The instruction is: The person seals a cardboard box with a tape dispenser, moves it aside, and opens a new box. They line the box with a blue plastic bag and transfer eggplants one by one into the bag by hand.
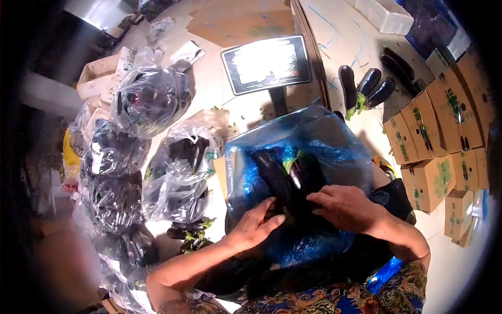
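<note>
Several dark purple eggplants (307, 171) lie together in an open blue plastic bag (298, 125), their green stem caps pointing away from me. My left hand (257, 226) is at the near left of the pile, its fingers curled over the end of an eggplant and the thumb stretched out. From the right, my right hand (346, 208) presses bent fingers round the near end of an eggplant. The lower part of the pile is in dark shadow. Just beyond the bag, a scale display (266, 64) with a glaring bright screen stands on a dark post.
Clear bags of eggplants (151, 99) are stacked along the left, with another clear bag (180, 172) beside the blue one. Loose eggplants (369, 81) lie on the floor ahead right. Cardboard boxes (431, 183) stand at right; a white foam box (384, 15) is farther off.
</note>
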Motion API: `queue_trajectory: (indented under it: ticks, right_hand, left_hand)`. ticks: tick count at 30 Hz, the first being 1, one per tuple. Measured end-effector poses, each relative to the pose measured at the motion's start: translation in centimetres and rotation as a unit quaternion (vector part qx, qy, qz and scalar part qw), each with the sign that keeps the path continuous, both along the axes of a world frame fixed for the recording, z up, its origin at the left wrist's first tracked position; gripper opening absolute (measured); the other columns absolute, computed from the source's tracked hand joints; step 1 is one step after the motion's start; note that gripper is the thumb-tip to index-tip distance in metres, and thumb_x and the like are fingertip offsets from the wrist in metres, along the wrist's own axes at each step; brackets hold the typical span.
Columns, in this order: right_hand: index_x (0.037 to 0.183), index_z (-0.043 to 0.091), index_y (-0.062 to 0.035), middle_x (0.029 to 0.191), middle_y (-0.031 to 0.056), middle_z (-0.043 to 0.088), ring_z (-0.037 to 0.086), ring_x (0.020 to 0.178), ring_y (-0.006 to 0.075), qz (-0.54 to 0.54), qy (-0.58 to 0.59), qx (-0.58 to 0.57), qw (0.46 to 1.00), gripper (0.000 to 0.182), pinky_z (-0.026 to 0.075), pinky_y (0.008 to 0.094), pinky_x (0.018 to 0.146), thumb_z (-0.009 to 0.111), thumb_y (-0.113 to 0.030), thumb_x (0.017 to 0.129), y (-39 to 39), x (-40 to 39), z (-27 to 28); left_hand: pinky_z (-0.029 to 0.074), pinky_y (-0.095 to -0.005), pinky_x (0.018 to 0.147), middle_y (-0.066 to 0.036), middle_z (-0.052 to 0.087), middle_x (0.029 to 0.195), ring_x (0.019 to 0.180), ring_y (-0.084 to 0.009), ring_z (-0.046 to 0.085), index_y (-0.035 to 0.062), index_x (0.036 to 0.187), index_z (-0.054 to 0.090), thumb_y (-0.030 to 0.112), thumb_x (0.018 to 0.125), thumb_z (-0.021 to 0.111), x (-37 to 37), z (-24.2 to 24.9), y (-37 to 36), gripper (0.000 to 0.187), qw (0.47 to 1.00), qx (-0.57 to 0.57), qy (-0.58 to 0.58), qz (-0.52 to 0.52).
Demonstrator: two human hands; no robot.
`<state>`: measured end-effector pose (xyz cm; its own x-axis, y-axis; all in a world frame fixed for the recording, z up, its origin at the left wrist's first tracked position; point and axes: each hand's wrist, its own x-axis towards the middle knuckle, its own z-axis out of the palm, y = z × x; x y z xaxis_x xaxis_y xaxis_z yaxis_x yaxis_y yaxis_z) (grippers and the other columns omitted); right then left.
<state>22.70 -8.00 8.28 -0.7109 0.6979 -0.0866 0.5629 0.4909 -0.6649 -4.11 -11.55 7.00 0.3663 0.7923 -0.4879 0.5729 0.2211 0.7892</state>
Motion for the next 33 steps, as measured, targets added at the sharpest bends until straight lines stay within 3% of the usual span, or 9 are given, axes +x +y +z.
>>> queue_trajectory:
  ticks: [1,3,7,15,16,20,23,29,33]
  right_hand:
    - [0.108,0.056,-0.0072,0.09,0.0128,0.06,0.062,0.083,0.0319,0.003,0.008,-0.004,1.0,0.025,0.052,0.0413,0.067,0.061,-0.022,0.089,0.0,0.3,0.0]
    - [0.112,0.056,-0.0063,0.089,0.0118,0.061,0.063,0.08,0.0305,-0.02,0.04,0.021,0.999,0.029,0.053,0.0397,0.066,0.062,-0.02,0.087,0.0,0.7,0.3]
    - [0.116,0.057,-0.0047,0.091,0.0116,0.064,0.064,0.078,0.029,-0.056,0.105,0.053,0.991,0.035,0.053,0.0382,0.066,0.066,-0.015,0.084,0.2,1.5,2.2]
    - [0.12,0.057,-0.0036,0.096,0.0093,0.063,0.061,0.076,0.0243,-0.015,0.106,0.034,0.994,0.04,0.05,0.0347,0.063,0.063,-0.012,0.081,-0.4,2.0,2.5]
    - [0.12,0.057,-0.0037,0.096,0.0089,0.062,0.06,0.075,0.0238,-0.01,0.1,0.033,0.994,0.04,0.049,0.0343,0.063,0.062,-0.012,0.081,-0.7,2.0,2.2]
    - [0.119,0.056,-0.0037,0.094,0.0075,0.06,0.058,0.075,0.0223,0.011,0.096,0.021,0.995,0.04,0.049,0.0335,0.064,0.06,-0.012,0.08,-1.5,1.8,1.4]
    - [0.119,0.056,-0.0033,0.093,0.0076,0.06,0.058,0.076,0.022,0.009,0.098,0.046,0.994,0.041,0.048,0.0334,0.065,0.059,-0.012,0.079,-1.8,1.7,1.1]
    - [0.119,0.056,-0.0036,0.091,0.0066,0.058,0.057,0.076,0.0212,0.016,0.093,0.037,0.995,0.042,0.048,0.033,0.066,0.058,-0.012,0.079,-2.0,1.9,1.4]
    - [0.119,0.056,-0.0041,0.09,0.0062,0.058,0.056,0.075,0.0207,0.009,0.103,0.042,0.994,0.041,0.048,0.0329,0.065,0.058,-0.012,0.079,-2.3,2.0,1.2]
  left_hand:
    - [0.043,-0.0406,0.097,-0.025,0.055,0.124,0.114,-0.0366,0.055,-0.0044,0.13,0.046,0.04,0.092,0.057,-0.3,0.1,-0.1,0.06,0.994,0.097,0.031,-0.037]
    - [0.05,-0.0405,0.085,-0.023,0.059,0.111,0.101,-0.0364,0.06,0.0002,0.128,0.05,0.02,0.088,0.065,-0.3,1.7,0.9,0.047,0.972,0.202,0.092,-0.081]
    - [0.053,-0.0357,0.076,-0.018,0.061,0.102,0.089,-0.0298,0.064,0.0001,0.117,0.059,0.009,0.084,0.067,0.0,4.7,2.7,0.035,0.979,0.196,0.045,0.008]
    - [0.053,-0.0382,0.079,-0.015,0.059,0.107,0.092,-0.0324,0.061,0.0056,0.121,0.059,0.001,0.074,0.073,0.6,3.0,3.9,0.049,0.952,0.264,0.074,-0.135]
    - [0.052,-0.0391,0.082,-0.015,0.057,0.112,0.099,-0.0325,0.058,0.007,0.123,0.057,-0.001,0.072,0.069,0.7,2.7,3.9,0.053,0.944,0.267,0.096,-0.169]
    - [0.045,-0.0434,0.095,-0.017,0.05,0.123,0.115,-0.0344,0.048,0.003,0.12,0.057,0.001,0.071,0.058,1.2,1.3,4.2,0.05,0.908,0.295,0.145,-0.259]
    - [0.043,-0.0472,0.097,-0.016,0.045,0.133,0.123,-0.0368,0.041,0.0094,0.126,0.054,0.006,0.078,0.055,1.5,1.1,4.1,0.049,0.891,0.3,0.173,-0.295]
    - [0.04,-0.0535,0.096,-0.016,0.031,0.145,0.133,-0.0385,0.029,0.0114,0.134,0.045,0.011,0.082,0.051,2.0,-0.3,3.0,0.053,0.851,0.279,0.221,-0.385]
    - [0.036,-0.0436,0.098,-0.017,0.041,0.137,0.129,-0.0347,0.036,0.008,0.128,0.052,0.017,0.077,0.056,2.8,0.3,3.2,0.052,0.82,0.356,0.231,-0.385]
